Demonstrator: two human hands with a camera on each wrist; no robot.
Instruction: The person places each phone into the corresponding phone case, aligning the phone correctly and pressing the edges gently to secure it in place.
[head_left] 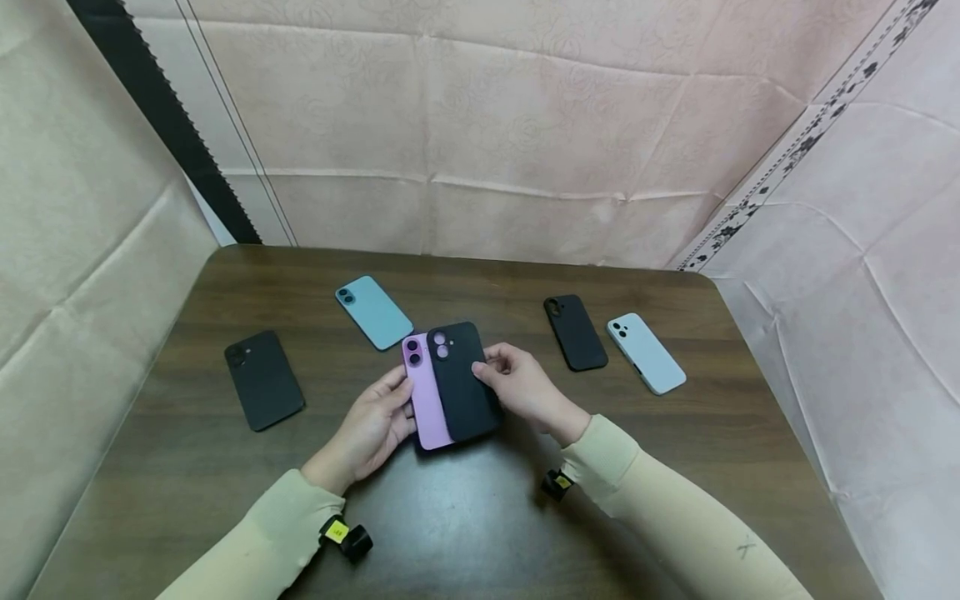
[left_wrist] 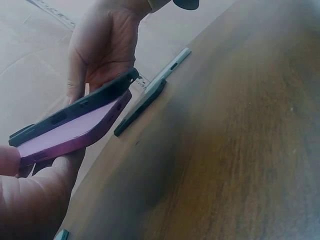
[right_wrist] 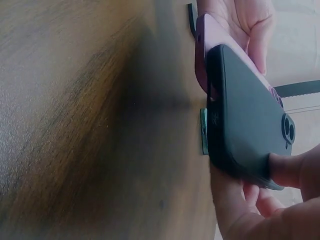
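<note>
Desk (head_left: pixel 450 542), dark brown wood grain, rounded back corners. On it: black case (head_left: pixel 266 382) at left, blue phone (head_left: pixel 375 313) toward back, left of centre; at right, second black case (head_left: pixel 576 337) just beside pale blue phone (head_left: pixel 647 354). Cameras up.

Fingers (left_wrist: pixel 69 166) grip purple phone (left_wrist: pixel 75 133) beneath black case (left_wrist: pixel 75 110).

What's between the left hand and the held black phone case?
In the head view, a purple smartphone lies between the left hand and the black phone case.
</note>
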